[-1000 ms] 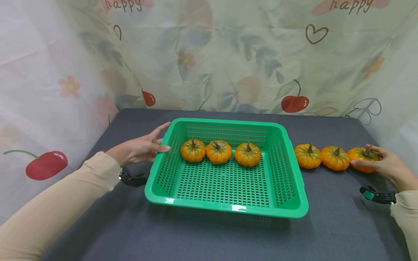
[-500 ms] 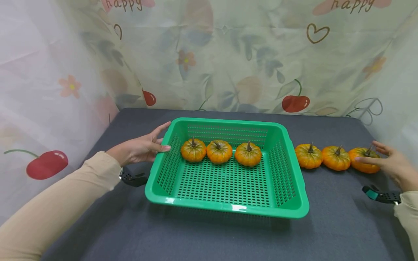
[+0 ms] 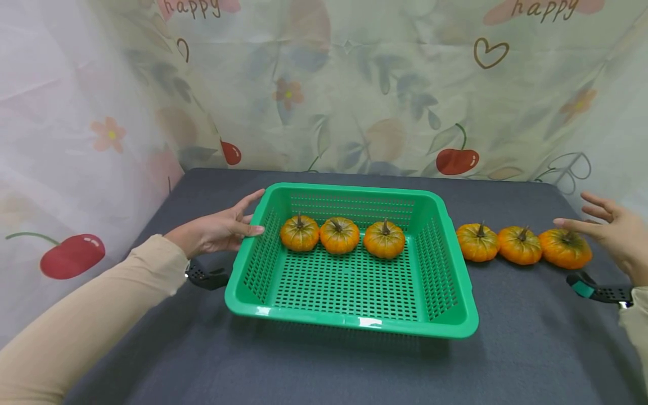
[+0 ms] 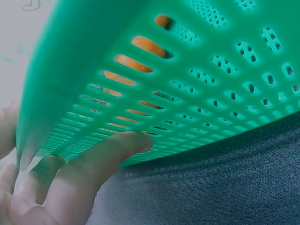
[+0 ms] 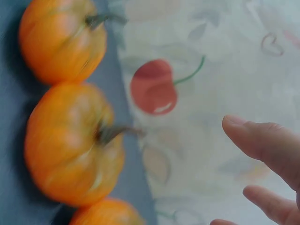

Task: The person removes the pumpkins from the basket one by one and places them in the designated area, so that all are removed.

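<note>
A green perforated plastic basket [image 3: 349, 284] is on the dark table, holding three small orange pumpkins [image 3: 340, 235] in a row toward its back. My left hand [image 3: 217, 229] grips the basket's left rim, thumb at the rim. In the left wrist view, fingers [image 4: 101, 164] lie against the slotted outer wall. Right of the basket, three more pumpkins [image 3: 520, 246] form a touching row on the table. Above the rightmost pumpkin [image 3: 565, 248], my right hand [image 3: 615, 236] is raised with fingers spread, holding nothing. Stems and part of that row show blurred in the right wrist view.
A dark grey cloth covers the table [image 3: 324, 371]. Behind it hangs a printed curtain [image 3: 349, 95] with cherries and flowers, and similar sheets flank both sides. Each wrist wears a black strap [image 3: 597, 289].
My right hand has let go of the rightmost pumpkin and lifted up and away to the right. That pumpkin stays in the row. The left hand and basket have not moved.
</note>
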Demonstrator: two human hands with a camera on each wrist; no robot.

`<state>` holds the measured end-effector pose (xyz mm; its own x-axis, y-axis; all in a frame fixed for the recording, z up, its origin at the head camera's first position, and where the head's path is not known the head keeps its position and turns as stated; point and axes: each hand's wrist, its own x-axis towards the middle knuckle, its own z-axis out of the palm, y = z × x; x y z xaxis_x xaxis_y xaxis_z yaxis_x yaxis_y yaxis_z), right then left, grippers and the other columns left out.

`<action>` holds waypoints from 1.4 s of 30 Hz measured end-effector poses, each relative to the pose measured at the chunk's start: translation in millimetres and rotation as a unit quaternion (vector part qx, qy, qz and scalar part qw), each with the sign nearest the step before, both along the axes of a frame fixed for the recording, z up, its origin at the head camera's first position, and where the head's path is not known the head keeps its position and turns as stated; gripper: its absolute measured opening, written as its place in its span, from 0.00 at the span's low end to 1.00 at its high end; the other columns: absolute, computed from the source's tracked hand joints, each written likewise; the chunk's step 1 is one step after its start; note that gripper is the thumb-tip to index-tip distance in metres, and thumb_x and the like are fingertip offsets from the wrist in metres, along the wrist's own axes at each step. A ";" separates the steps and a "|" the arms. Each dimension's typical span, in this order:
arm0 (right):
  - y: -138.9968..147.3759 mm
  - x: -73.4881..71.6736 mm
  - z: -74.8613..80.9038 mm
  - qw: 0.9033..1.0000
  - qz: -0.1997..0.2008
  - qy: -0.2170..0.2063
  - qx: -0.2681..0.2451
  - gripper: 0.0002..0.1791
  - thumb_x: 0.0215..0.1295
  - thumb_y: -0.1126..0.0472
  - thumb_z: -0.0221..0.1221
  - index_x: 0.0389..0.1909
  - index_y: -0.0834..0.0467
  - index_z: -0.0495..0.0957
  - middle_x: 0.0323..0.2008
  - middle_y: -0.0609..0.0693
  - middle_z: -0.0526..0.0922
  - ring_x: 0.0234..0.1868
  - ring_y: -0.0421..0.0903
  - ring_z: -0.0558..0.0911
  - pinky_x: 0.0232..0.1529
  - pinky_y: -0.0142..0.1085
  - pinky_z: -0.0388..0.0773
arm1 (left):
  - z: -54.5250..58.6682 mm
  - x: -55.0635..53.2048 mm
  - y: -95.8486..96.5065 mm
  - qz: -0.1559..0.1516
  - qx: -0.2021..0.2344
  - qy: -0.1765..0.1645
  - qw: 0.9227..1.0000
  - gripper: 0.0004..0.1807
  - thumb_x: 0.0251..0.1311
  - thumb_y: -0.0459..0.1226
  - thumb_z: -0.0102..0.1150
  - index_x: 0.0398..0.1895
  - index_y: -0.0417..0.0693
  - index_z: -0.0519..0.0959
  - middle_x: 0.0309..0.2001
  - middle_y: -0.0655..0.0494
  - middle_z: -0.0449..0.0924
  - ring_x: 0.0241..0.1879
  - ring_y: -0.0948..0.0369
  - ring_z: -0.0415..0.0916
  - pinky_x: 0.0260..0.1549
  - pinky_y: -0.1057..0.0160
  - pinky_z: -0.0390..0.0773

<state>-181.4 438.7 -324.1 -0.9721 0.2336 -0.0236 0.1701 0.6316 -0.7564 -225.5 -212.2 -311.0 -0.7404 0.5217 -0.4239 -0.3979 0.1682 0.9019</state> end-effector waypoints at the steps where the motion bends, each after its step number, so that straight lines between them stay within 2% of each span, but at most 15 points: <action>1: -3.3 -0.1 3.1 1.000 0.001 0.008 -0.003 0.50 0.68 0.49 0.57 0.77 0.47 0.32 0.74 0.70 0.32 0.70 0.76 0.41 0.66 0.71 0.41 | 0.0 0.0 0.1 -0.001 0.000 0.001 1.000 0.54 0.67 0.28 0.53 0.74 0.81 0.29 0.78 0.46 0.39 0.56 0.47 0.76 0.51 0.41 0.77; 6: -25.9 1.4 23.5 0.999 0.018 0.032 0.001 0.47 0.69 0.48 0.57 0.76 0.38 0.34 0.76 0.64 0.34 0.73 0.71 0.41 0.67 0.69 0.42 | -0.2 0.1 0.5 -0.001 -0.001 0.002 1.000 0.54 0.67 0.28 0.52 0.74 0.81 0.29 0.78 0.46 0.38 0.57 0.47 0.75 0.52 0.41 0.77; 10: -48.8 4.2 41.0 0.998 0.043 0.044 0.002 0.45 0.68 0.46 0.57 0.75 0.32 0.37 0.77 0.54 0.37 0.75 0.64 0.43 0.68 0.67 0.44 | -0.4 0.1 0.5 -0.001 -0.002 0.002 1.000 0.53 0.67 0.28 0.52 0.74 0.81 0.29 0.78 0.47 0.38 0.58 0.46 0.74 0.52 0.40 0.77; 17: -98.3 9.8 68.2 0.994 0.095 0.059 -0.018 0.43 0.67 0.46 0.58 0.75 0.31 0.42 0.77 0.41 0.43 0.76 0.53 0.49 0.69 0.63 0.49 | -1.3 0.2 -0.3 -0.003 -0.001 0.004 1.000 0.54 0.68 0.28 0.52 0.75 0.79 0.27 0.78 0.46 0.38 0.56 0.47 0.76 0.51 0.40 0.77; 19: -110.9 13.0 73.7 0.991 0.112 0.063 -0.023 0.42 0.67 0.48 0.58 0.74 0.31 0.45 0.76 0.38 0.47 0.76 0.48 0.53 0.72 0.48 0.57 | -1.4 0.3 -0.2 -0.003 0.000 0.005 1.000 0.54 0.68 0.28 0.52 0.75 0.79 0.27 0.78 0.46 0.38 0.56 0.47 0.76 0.51 0.40 0.77; 20: -116.7 14.6 76.1 0.989 0.125 0.066 -0.032 0.41 0.67 0.50 0.59 0.74 0.32 0.46 0.76 0.38 0.49 0.75 0.46 0.55 0.71 0.40 0.61 | -1.5 0.3 -0.2 -0.003 0.001 0.004 1.000 0.54 0.68 0.28 0.52 0.75 0.80 0.28 0.78 0.46 0.38 0.56 0.47 0.77 0.51 0.41 0.77; 23: -133.4 17.5 82.6 0.983 0.163 0.073 -0.051 0.40 0.68 0.56 0.59 0.74 0.34 0.50 0.75 0.39 0.55 0.72 0.43 0.60 0.55 0.19 0.70 | -1.5 0.2 0.0 -0.003 0.002 0.003 1.000 0.54 0.67 0.28 0.52 0.74 0.81 0.28 0.78 0.46 0.38 0.56 0.48 0.77 0.51 0.41 0.77; 24: -139.2 18.1 83.7 0.980 0.175 0.079 -0.058 0.40 0.68 0.58 0.59 0.75 0.35 0.51 0.74 0.40 0.56 0.71 0.42 0.62 0.48 0.16 0.71 | -1.4 0.3 0.0 -0.002 0.001 0.002 1.000 0.54 0.67 0.28 0.52 0.74 0.81 0.28 0.78 0.46 0.38 0.55 0.48 0.77 0.51 0.41 0.77; 25: -145.4 18.3 84.8 0.976 0.188 0.083 -0.066 0.40 0.68 0.60 0.59 0.75 0.36 0.51 0.74 0.42 0.58 0.70 0.43 0.63 0.47 0.15 0.71 | -1.2 0.3 0.0 -0.002 0.001 0.002 1.000 0.54 0.68 0.28 0.52 0.74 0.81 0.29 0.78 0.47 0.38 0.55 0.48 0.77 0.51 0.41 0.77; 29: -171.8 17.9 85.1 0.965 0.228 0.094 -0.093 0.41 0.65 0.65 0.61 0.74 0.40 0.55 0.71 0.47 0.61 0.68 0.45 0.66 0.50 0.17 0.73 | -0.6 0.7 0.0 -0.002 -0.001 0.003 1.000 0.53 0.68 0.28 0.52 0.74 0.82 0.29 0.78 0.47 0.37 0.55 0.48 0.77 0.52 0.41 0.77; 32: -188.8 16.5 83.5 0.959 0.249 0.082 -0.105 0.41 0.63 0.65 0.63 0.74 0.42 0.56 0.71 0.48 0.62 0.70 0.47 0.66 0.53 0.19 0.73 | -0.5 0.6 -0.1 -0.003 -0.002 0.004 1.000 0.53 0.68 0.28 0.52 0.74 0.82 0.29 0.78 0.47 0.37 0.56 0.48 0.77 0.52 0.41 0.77; 34: -197.5 14.1 81.6 0.956 0.265 0.066 -0.106 0.42 0.63 0.63 0.64 0.74 0.43 0.56 0.72 0.49 0.61 0.71 0.50 0.63 0.57 0.25 0.74 | -0.5 0.5 -0.2 -0.003 -0.003 0.004 1.000 0.53 0.68 0.29 0.52 0.74 0.82 0.29 0.78 0.47 0.37 0.56 0.48 0.77 0.52 0.41 0.77; 38: -211.5 7.3 77.0 0.949 0.298 0.023 -0.100 0.42 0.64 0.59 0.64 0.75 0.46 0.53 0.74 0.52 0.57 0.73 0.55 0.60 0.65 0.44 0.69 | -0.6 0.1 -0.6 -0.004 -0.004 0.005 1.000 0.53 0.68 0.28 0.52 0.74 0.82 0.29 0.78 0.47 0.37 0.56 0.48 0.77 0.52 0.41 0.77; 42: -224.1 -0.8 68.8 0.941 0.326 -0.022 -0.090 0.45 0.62 0.58 0.66 0.76 0.51 0.53 0.74 0.56 0.56 0.73 0.59 0.59 0.65 0.56 0.66 | -1.0 0.0 -0.6 -0.005 -0.002 0.004 1.000 0.53 0.68 0.28 0.52 0.74 0.81 0.28 0.78 0.47 0.37 0.55 0.48 0.77 0.52 0.41 0.77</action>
<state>-182.2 214.5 -255.3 -0.9041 -0.4245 -0.0497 -0.1755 0.4747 -0.8625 -225.5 -212.8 -311.9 -0.7390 0.5268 -0.4200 -0.3889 0.1755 0.9044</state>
